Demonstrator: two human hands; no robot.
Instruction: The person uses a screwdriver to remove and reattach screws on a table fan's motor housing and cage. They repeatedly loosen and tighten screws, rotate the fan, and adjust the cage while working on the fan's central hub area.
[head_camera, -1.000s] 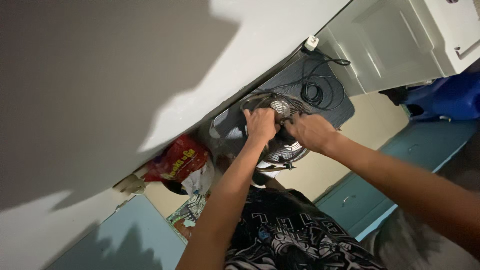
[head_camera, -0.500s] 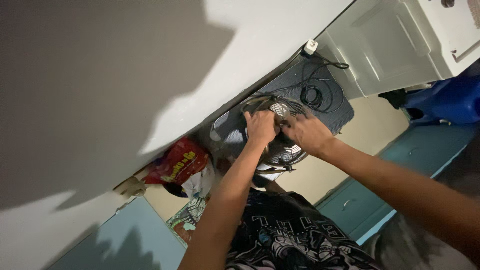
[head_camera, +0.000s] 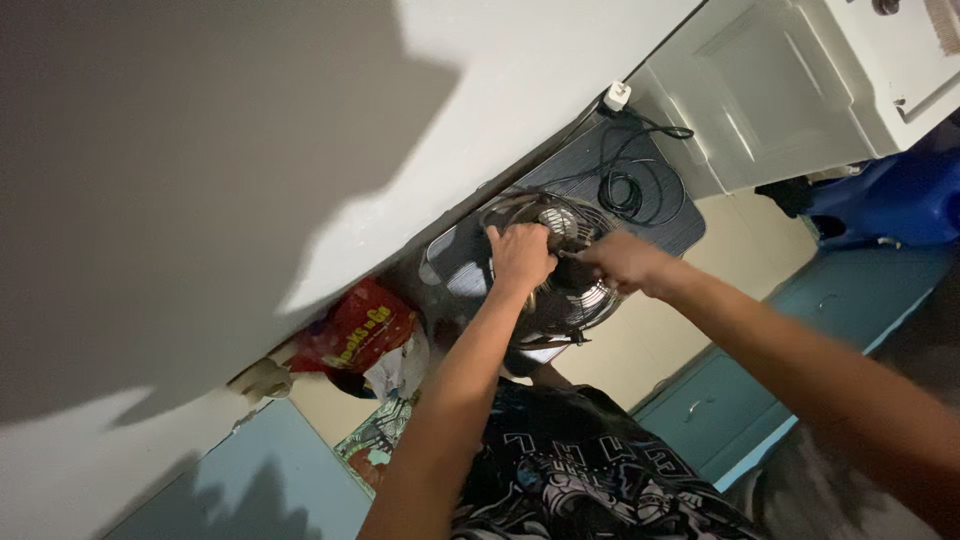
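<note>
Both hands (head_camera: 570, 260) — on wire fan (head_camera: 570, 290)

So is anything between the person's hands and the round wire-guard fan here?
Nothing visible. The left hand already rests on the fan, on its wire guard, and the right hand reaches its centre. The coiled cord lies behind, off to the side.
</note>
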